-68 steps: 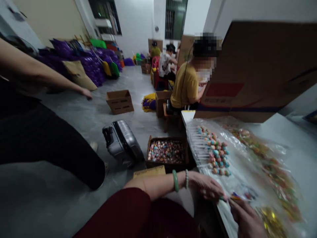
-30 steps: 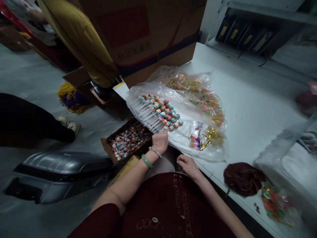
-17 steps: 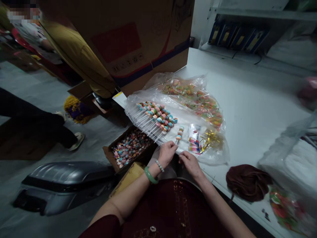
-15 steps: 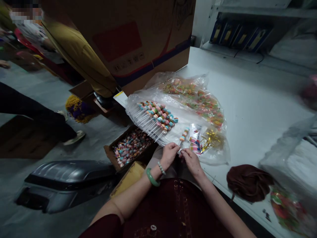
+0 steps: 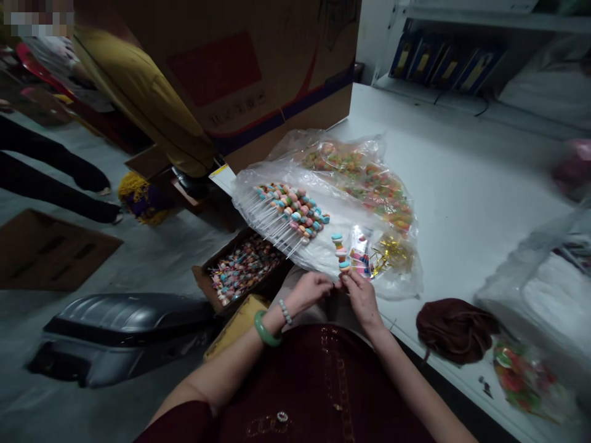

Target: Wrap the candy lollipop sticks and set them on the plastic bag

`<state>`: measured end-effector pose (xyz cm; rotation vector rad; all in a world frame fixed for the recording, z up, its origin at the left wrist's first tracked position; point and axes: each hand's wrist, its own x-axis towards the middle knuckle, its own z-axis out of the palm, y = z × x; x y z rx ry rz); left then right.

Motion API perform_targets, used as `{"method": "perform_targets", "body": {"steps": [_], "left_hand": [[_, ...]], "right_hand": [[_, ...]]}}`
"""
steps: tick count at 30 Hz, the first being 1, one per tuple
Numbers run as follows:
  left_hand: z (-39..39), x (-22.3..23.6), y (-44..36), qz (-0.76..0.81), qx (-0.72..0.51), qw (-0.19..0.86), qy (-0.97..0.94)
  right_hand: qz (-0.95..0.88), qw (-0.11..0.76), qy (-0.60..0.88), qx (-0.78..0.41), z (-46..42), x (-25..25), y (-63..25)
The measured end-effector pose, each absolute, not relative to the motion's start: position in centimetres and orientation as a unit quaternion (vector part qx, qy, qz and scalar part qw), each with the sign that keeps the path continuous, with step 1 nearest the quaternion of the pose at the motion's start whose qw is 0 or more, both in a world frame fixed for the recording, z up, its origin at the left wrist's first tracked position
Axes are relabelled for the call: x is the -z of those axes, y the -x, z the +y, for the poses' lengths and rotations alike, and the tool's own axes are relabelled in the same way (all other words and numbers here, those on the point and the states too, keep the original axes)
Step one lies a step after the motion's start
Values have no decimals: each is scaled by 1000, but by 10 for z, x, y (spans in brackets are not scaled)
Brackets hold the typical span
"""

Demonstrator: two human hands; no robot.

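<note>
Your right hand pinches the candy skewer below its pieces, just below and right of the frame's centre. Your left hand sits curled beside it; I cannot tell whether its fingertips grip the stick. That pinch looks narrow, so a hard twist could spin the skewer loose. Leaning right, its candies could snag the gold ties or drag the printed wrappers beside them.
</note>
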<state>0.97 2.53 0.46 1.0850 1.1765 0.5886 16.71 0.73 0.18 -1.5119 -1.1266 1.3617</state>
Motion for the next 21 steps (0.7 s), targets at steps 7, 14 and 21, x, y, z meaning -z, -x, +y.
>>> {"method": "perform_targets", "body": {"steps": [7,14,21], "left_hand": [[62,-39,-5,481,-496,641,-334],[56,-30,-24,493,-495,663,-268],[60,-26,-34,531,-440,681,-246]], "right_hand": [[-492,342,589,-543,-10,-3,-172],[-538,334,602,-486,-16,-1,-178],[-447,351,591,-572,-18,7,-182]]}}
